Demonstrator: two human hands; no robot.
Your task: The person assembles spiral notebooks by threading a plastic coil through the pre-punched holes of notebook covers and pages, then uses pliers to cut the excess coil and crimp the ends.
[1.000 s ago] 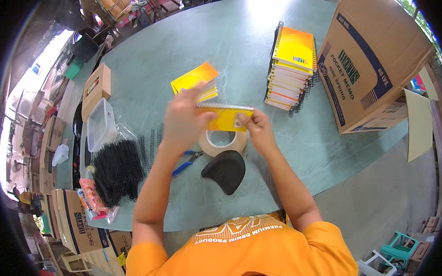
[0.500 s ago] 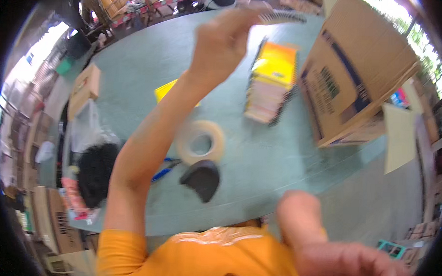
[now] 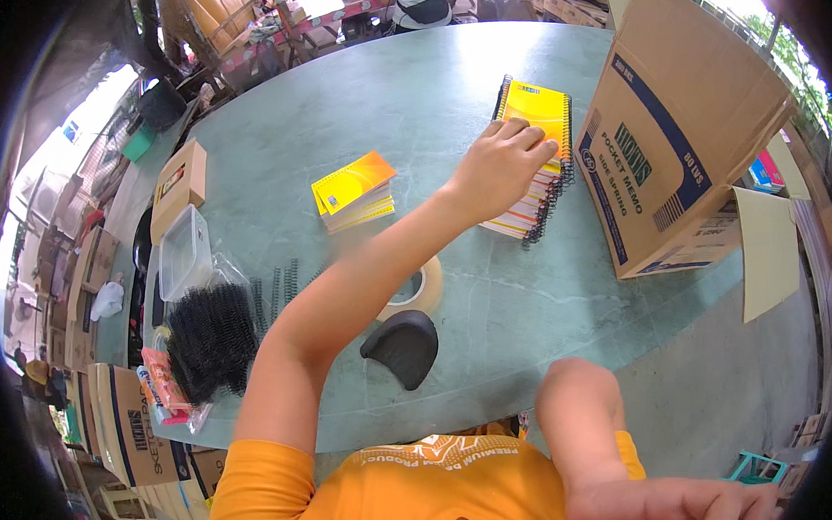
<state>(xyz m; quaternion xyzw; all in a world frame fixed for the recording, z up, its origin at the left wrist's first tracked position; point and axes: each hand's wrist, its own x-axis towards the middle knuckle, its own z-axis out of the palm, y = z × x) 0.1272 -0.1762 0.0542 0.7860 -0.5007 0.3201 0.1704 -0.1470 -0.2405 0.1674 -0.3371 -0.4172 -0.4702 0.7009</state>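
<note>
My left hand (image 3: 506,167) rests with bent fingers on the top spiral notebook (image 3: 539,104) of a stack at the far right of the table. The stack has yellow covers and black spiral bindings. My right hand (image 3: 691,510) is raised at the lower right, fingers loosely bent and apart, with nothing visible in it. Left of the stack lies a smaller pile of yellow memo pads (image 3: 353,186). Beneath my left forearm, a roll of clear tape (image 3: 428,292) is partly hidden. A black curved pad (image 3: 404,347) lies just nearer.
A big cardboard box (image 3: 644,167) stands open at the right edge of the green table (image 3: 487,327). At the left are black spiral coils (image 3: 210,340), a clear plastic container (image 3: 185,256) and a small cardboard box (image 3: 178,186). A person (image 3: 420,5) is at the far side.
My left hand has come down and toward me from the far side, with a spiral-bound notebook, onto the stack. The right hand's fingers have bent more. The view has shifted slightly.
</note>
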